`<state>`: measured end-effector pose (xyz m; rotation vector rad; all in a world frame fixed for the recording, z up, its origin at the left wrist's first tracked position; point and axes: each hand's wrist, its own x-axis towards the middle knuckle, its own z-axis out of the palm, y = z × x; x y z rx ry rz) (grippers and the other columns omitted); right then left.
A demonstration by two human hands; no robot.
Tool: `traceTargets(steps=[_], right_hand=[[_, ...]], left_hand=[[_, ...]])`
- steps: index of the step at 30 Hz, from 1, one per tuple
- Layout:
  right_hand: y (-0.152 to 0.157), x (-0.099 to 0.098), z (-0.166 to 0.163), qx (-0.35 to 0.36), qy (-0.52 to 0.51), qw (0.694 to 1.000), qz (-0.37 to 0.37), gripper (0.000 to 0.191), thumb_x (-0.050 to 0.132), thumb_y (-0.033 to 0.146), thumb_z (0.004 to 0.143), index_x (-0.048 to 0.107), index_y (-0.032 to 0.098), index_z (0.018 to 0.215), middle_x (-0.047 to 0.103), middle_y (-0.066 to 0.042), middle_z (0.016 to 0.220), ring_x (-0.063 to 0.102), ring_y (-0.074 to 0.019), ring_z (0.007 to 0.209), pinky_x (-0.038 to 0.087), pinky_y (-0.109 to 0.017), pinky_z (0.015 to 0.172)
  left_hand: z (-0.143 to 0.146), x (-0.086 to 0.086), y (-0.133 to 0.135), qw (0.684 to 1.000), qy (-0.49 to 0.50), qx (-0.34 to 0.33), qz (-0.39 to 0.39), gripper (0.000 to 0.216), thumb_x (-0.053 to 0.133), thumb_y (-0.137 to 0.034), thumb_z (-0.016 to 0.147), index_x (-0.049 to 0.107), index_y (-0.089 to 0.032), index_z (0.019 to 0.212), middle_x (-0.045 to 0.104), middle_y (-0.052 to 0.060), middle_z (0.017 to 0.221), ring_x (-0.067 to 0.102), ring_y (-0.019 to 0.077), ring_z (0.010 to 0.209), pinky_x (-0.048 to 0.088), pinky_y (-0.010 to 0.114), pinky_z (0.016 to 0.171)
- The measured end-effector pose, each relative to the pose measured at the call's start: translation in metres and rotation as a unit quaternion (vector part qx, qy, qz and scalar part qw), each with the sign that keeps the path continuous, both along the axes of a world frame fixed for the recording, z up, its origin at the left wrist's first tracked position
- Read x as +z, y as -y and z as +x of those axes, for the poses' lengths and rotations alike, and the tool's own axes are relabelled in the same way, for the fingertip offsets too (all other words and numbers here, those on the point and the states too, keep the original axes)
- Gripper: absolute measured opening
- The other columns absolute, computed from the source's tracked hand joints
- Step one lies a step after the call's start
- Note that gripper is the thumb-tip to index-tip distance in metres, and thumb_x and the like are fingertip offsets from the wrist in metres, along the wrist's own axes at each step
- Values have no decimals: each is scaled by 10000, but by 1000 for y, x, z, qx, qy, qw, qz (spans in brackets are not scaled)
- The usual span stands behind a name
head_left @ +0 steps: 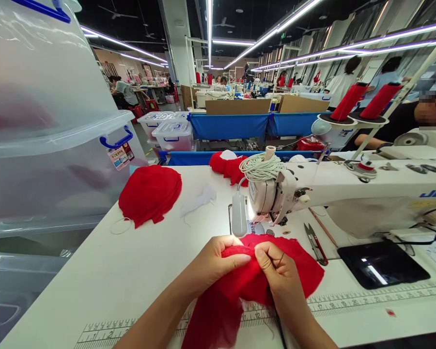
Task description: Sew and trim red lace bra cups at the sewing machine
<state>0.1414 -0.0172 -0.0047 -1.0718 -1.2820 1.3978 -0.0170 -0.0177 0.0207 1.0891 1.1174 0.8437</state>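
Note:
Both of my hands pinch a piece of red fabric [221, 300] in front of the sewing machine [312, 184]. My left hand [218, 261] grips the gathered edge between thumb and fingers. Close beside it, my right hand [279, 266] pinches the same edge, thumb on top. The cloth spreads out to the right behind my right hand, and a strip hangs down toward me. A thin dark item shows at my right fingers; I cannot make out what it is. Thread snips [316, 245] with a red handle lie to the right of the cloth.
A pile of red fabric [150, 194] lies at the table's left, near a white scrap [199, 199]. A black tablet [383, 264] is at the right, above a printed ruler [341, 303]. Stacked plastic bins [58, 174] flank the table. Red thread cones [349, 103] stand behind the machine; a person sits nearby.

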Motion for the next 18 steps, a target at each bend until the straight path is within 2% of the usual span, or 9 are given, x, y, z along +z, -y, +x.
traceTargets(steps=[4, 10, 18], right_hand=[[0, -1, 1, -2, 24, 1000, 18, 382, 530, 481, 855, 441, 197, 616, 334, 37, 589, 297, -112, 550, 281, -230, 488], [3, 4, -2, -10, 64, 998, -3, 268, 587, 429, 777, 540, 175, 704, 318, 68, 506, 232, -81, 463, 170, -225, 438], [4, 4, -2, -1, 59, 998, 2, 316, 589, 453, 791, 541, 169, 661, 380, 46, 525, 306, -85, 476, 228, -216, 446]], left_hand=[[0, -1, 0, 999, 29, -6, -16, 240, 700, -326, 709, 558, -141, 649, 533, -34, 602, 443, 76, 516, 319, 194, 478], [1, -5, -2, 999, 32, -5, -35, 279, 710, -346, 695, 536, -142, 619, 478, -51, 538, 393, 63, 477, 285, 186, 447], [0, -5, -3, 998, 53, 15, -36, 263, 693, -338, 677, 522, -148, 612, 507, -41, 561, 410, 67, 488, 311, 178, 447]])
